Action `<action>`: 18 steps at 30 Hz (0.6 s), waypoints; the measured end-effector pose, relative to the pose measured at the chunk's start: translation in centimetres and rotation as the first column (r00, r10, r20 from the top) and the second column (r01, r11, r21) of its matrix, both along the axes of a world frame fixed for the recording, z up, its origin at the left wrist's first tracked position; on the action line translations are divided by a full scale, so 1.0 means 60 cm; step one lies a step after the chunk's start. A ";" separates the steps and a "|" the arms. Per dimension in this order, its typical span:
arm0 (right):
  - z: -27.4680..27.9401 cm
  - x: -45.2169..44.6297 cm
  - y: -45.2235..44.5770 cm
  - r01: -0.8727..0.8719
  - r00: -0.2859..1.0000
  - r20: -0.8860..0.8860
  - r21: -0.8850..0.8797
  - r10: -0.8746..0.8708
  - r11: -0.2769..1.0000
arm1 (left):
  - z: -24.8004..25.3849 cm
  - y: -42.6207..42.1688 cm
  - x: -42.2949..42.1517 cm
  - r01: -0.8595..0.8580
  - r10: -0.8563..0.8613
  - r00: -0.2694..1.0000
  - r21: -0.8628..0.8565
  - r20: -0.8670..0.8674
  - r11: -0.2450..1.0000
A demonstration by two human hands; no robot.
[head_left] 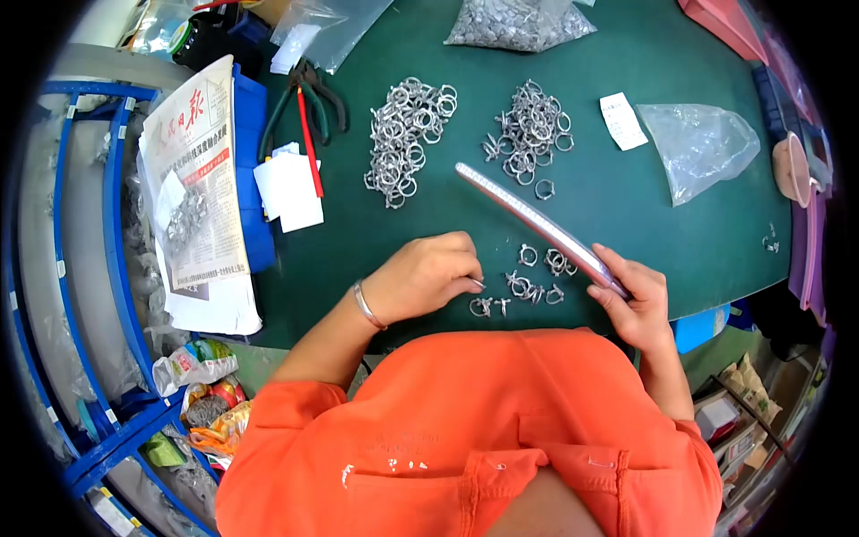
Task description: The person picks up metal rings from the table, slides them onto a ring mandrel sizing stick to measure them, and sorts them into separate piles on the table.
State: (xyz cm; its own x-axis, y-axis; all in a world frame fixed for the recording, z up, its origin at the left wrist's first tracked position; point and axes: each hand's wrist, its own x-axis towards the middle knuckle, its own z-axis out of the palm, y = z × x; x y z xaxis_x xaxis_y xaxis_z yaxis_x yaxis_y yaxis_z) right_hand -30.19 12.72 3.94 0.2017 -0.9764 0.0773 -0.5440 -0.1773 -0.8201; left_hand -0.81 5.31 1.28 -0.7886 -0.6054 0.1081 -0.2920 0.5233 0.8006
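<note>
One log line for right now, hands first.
Left hand: pinching small silvery piece | Right hand: holding long slim silver-and-pink stick | Green tabletop: silver-grey metal rings between hands

The top [429, 385] was bright orange and plain, its broad front spreading nearer the body than both hands. Its short sleeves were loose; the left sleeve [300, 403] ended well behind the left hand [425, 273], the right sleeve [693, 452] well behind the right hand [637, 300]. A narrow silver bangle [367, 306] circled the left wrist. White marks [407, 464] dotted the cloth on the left hand's side, and stitched seams [469, 497] edged the open front.
</note>
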 end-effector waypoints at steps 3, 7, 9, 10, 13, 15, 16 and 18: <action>0.002 0.001 0.000 0.000 0.999 0.032 0.014 -0.001 1.000 | 0.021 -0.014 -0.004 -0.164 0.174 0.985 0.339 0.001 0.926; 0.013 -0.003 -0.007 -0.007 1.000 0.007 0.051 0.007 0.999 | 0.013 -0.025 -0.010 -0.145 0.654 0.713 0.861 -0.251 0.488; 0.013 -0.002 -0.009 -0.016 1.000 0.020 0.029 0.016 0.999 | 0.013 -0.030 -0.006 -0.111 0.718 0.639 0.891 -0.276 0.441; 0.013 -0.002 -0.010 -0.022 0.999 0.031 0.014 0.022 1.000 | 0.011 -0.032 -0.003 -0.067 0.776 0.560 0.919 -0.288 0.389; 0.007 -0.001 -0.011 -0.093 0.995 0.039 -0.017 0.093 0.996 | -0.005 -0.040 0.004 0.070 0.771 0.477 0.893 -0.422 0.445; 0.007 0.008 -0.016 -0.110 0.992 0.051 -0.040 0.112 0.993 | -0.007 -0.032 -0.003 0.035 0.778 0.493 0.902 -0.390 0.430; 0.008 0.015 -0.018 -0.124 0.991 0.043 -0.047 0.126 0.991 | -0.009 -0.027 -0.006 -0.005 0.727 0.574 0.887 -0.376 0.463; 0.011 0.030 -0.025 -0.154 0.987 0.025 -0.082 0.156 0.985 | -0.005 -0.015 -0.024 -0.075 0.626 0.705 0.843 -0.333 0.533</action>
State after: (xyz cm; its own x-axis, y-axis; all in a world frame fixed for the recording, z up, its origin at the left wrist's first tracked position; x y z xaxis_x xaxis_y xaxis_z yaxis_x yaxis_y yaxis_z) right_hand -28.38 11.20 4.57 0.3464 -0.9240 0.1620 -0.4794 -0.3228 -0.8161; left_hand -2.24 4.41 0.99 -0.4344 -0.8778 -0.2016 0.3194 -0.3595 0.8768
